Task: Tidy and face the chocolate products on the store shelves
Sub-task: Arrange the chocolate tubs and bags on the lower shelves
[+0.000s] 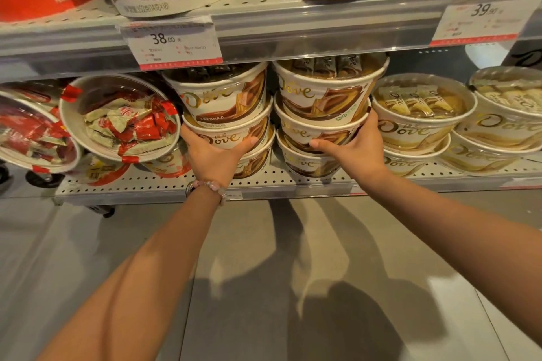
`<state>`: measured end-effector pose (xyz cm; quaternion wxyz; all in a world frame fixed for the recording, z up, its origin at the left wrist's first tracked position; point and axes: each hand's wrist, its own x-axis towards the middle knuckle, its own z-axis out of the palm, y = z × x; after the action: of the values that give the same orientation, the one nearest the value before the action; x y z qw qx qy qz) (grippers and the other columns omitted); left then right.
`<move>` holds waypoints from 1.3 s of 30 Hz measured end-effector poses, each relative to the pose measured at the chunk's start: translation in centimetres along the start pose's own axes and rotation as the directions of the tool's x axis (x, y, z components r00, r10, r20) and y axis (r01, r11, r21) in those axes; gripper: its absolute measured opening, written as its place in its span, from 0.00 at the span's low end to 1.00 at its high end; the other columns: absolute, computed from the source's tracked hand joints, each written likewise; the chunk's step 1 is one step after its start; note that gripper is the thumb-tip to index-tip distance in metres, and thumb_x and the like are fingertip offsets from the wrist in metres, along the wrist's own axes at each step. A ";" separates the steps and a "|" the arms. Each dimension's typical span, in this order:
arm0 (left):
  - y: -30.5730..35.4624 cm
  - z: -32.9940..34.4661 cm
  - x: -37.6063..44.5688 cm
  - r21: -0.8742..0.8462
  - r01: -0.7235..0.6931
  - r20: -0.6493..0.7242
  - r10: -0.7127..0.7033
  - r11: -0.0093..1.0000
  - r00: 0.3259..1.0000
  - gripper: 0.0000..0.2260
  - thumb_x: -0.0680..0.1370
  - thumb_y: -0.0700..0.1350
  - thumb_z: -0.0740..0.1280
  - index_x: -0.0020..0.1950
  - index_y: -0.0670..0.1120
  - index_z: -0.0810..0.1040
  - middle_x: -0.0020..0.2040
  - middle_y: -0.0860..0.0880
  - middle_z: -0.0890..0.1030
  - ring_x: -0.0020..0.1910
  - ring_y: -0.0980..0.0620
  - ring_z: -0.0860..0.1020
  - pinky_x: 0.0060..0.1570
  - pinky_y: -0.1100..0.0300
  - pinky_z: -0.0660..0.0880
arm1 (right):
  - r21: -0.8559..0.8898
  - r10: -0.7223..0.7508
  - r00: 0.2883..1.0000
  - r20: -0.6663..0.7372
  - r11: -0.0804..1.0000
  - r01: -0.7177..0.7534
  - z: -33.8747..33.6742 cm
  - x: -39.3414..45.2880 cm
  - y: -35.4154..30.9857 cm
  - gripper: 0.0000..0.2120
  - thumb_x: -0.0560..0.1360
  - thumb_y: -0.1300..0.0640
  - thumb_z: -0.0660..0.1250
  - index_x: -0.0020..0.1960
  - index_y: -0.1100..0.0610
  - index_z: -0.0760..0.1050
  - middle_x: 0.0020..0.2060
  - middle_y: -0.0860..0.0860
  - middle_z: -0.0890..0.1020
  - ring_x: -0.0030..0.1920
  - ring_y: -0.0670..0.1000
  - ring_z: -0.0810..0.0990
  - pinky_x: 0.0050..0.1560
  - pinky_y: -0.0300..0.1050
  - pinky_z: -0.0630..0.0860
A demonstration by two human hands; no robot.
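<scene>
- Your left hand (215, 155) is cupping the middle tub of the left Dove stack (225, 123), thumb and fingers spread round its wall; your right hand (350, 145) is gripping the neighbouring Dove stack (319, 114) likewise, both on the lower shelf (146, 189).
- These two stacks are looking nearly faced, logos forward.
- The red-wrapper tubs (117, 117) are tipping sideways, still needing you.
- Tubs are smooth, round, tapered, with clear lids.

Tight shelf bay, open aisle below.
Packed side by side: tipped red tub (118, 116), two brown Dove stacks (225, 120) (321, 114), pale stacks (419, 123) at right. Narrow gap between brown stacks. Upper shelf (293, 29) just above top lids. Bare strip along lower shelf (146, 187) front edge.
</scene>
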<state>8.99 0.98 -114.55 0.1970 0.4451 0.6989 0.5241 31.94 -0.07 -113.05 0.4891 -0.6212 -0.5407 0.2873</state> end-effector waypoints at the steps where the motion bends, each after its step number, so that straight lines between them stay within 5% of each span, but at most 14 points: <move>1: 0.0 -0.1 0.0 -0.002 -0.004 0.005 0.004 1.000 1.000 0.55 0.57 0.53 0.81 0.74 0.44 0.52 0.70 0.45 0.66 0.68 0.48 0.66 0.64 0.62 0.62 | 0.001 0.001 1.000 0.020 1.000 -0.001 -0.2 0.1 0.1 0.47 0.60 0.53 0.81 0.71 0.55 0.59 0.65 0.49 0.73 0.66 0.47 0.69 0.68 0.43 0.66; 8: 0.0 0.2 -0.4 -0.016 -0.019 -0.002 0.019 1.000 1.000 0.55 0.59 0.51 0.81 0.75 0.43 0.49 0.72 0.46 0.63 0.70 0.51 0.63 0.63 0.67 0.57 | 0.019 -0.005 0.998 0.057 1.000 0.004 0.0 -0.1 0.6 0.47 0.63 0.53 0.79 0.74 0.54 0.56 0.69 0.48 0.69 0.69 0.46 0.66 0.69 0.44 0.64; 14: 0.3 1.6 -1.7 -0.005 0.055 -0.077 -0.055 0.998 0.995 0.56 0.60 0.53 0.80 0.75 0.42 0.48 0.74 0.46 0.56 0.73 0.50 0.55 0.62 0.66 0.51 | -0.086 0.045 0.987 -0.156 0.995 -0.059 2.6 -1.9 0.8 0.58 0.56 0.44 0.81 0.75 0.56 0.52 0.72 0.52 0.63 0.73 0.52 0.60 0.73 0.53 0.60; 21: 0.8 2.4 -1.6 0.038 0.070 -0.146 -0.064 0.997 0.987 0.56 0.56 0.56 0.81 0.73 0.41 0.52 0.70 0.43 0.58 0.68 0.48 0.60 0.67 0.59 0.59 | -0.094 0.175 0.941 -0.290 0.973 -0.210 4.8 -1.5 -0.5 0.61 0.55 0.40 0.80 0.76 0.56 0.48 0.73 0.54 0.58 0.74 0.54 0.55 0.73 0.54 0.55; 28: 0.3 2.0 -1.5 0.099 0.002 -0.154 0.013 0.995 0.988 0.53 0.57 0.59 0.79 0.72 0.40 0.56 0.70 0.44 0.62 0.69 0.48 0.61 0.65 0.59 0.60 | -0.124 0.085 0.963 -0.255 0.985 -0.120 3.7 -1.0 0.5 0.57 0.54 0.37 0.79 0.73 0.56 0.57 0.69 0.53 0.67 0.71 0.54 0.65 0.71 0.59 0.61; 39: -1.0 0.8 -0.2 0.056 -0.066 -0.056 0.069 0.996 0.996 0.53 0.57 0.56 0.80 0.73 0.42 0.56 0.71 0.46 0.64 0.70 0.50 0.62 0.65 0.63 0.58 | -0.135 0.023 0.986 -0.164 0.990 -0.046 2.5 -0.7 0.7 0.57 0.52 0.34 0.77 0.73 0.53 0.58 0.69 0.51 0.68 0.71 0.52 0.65 0.70 0.60 0.64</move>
<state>9.26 1.23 -115.77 0.1468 0.4582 0.7029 0.5238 29.82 0.07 -114.75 0.4821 -0.6840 -0.5070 0.2064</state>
